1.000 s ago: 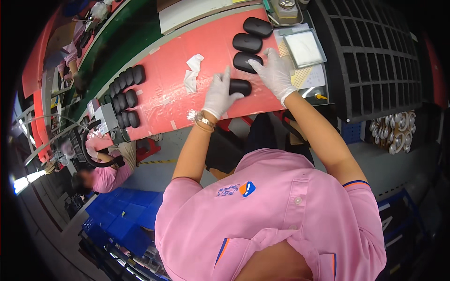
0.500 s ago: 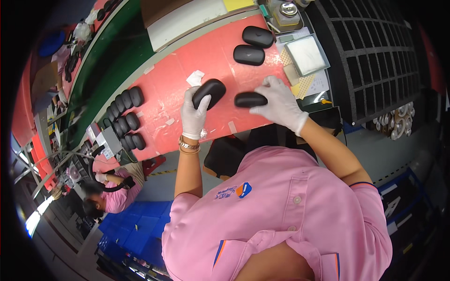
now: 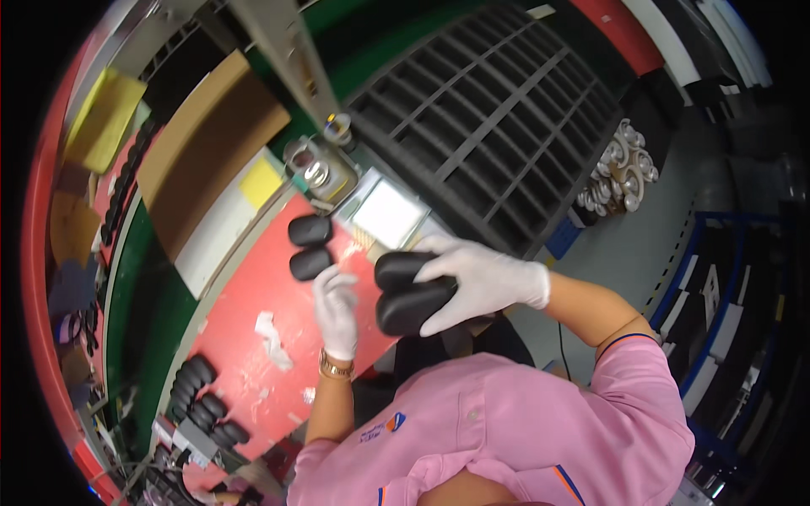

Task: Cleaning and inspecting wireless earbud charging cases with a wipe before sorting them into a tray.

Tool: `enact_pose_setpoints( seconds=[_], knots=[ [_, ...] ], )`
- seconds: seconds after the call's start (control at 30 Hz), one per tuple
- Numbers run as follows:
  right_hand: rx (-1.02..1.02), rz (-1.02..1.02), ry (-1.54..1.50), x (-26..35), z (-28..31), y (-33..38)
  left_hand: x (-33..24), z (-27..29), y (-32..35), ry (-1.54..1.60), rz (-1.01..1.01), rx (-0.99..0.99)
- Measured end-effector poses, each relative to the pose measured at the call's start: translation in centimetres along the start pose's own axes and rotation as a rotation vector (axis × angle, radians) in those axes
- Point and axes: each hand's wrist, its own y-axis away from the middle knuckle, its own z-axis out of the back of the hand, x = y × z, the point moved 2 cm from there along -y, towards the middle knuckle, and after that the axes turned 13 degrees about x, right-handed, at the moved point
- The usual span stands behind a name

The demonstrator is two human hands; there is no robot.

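Head view is showing my right hand (image 3: 485,282), gloved in white, curling its fingers (image 3: 434,274) over two black oval pads (image 3: 412,295) stacked together, just right of frame centre and lifted off the red mat (image 3: 245,337). The fingers are wrapping the upper edges of the pair, so the grip is closed around them. My left hand (image 3: 335,310), also gloved, is hovering just left of that pair with its fingers half bent; I cannot tell whether they are touching the pads or holding anything. A gold bracelet (image 3: 334,368) is sitting on that wrist.

Two more black pads (image 3: 310,246) are lying on the mat just above my left hand, one touching the other. A crumpled white wipe (image 3: 272,337) is lying lower left of centre on the mat. A row of black pads (image 3: 202,405) is running along the mat's lower left edge. A white tray (image 3: 386,214) is sitting just above centre, and a black slotted rack (image 3: 489,110) is filling the upper right
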Motion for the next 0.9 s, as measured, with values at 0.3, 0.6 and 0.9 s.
enact_pose_setpoints(
  seconds=[0.3,0.6,0.9],
  knots=[
    [-1.07,-0.538,0.657,-17.7,34.0,2.9,11.6,1.7,3.1,-0.258,0.138,-0.905],
    [-1.089,-0.646,0.81,-27.8,45.8,-2.8,10.8,0.5,2.5,-0.403,0.201,-0.911],
    [-0.806,-0.706,0.786,-29.7,46.6,-1.3,10.9,0.7,2.7,-0.473,0.241,-0.883]
  ],
)
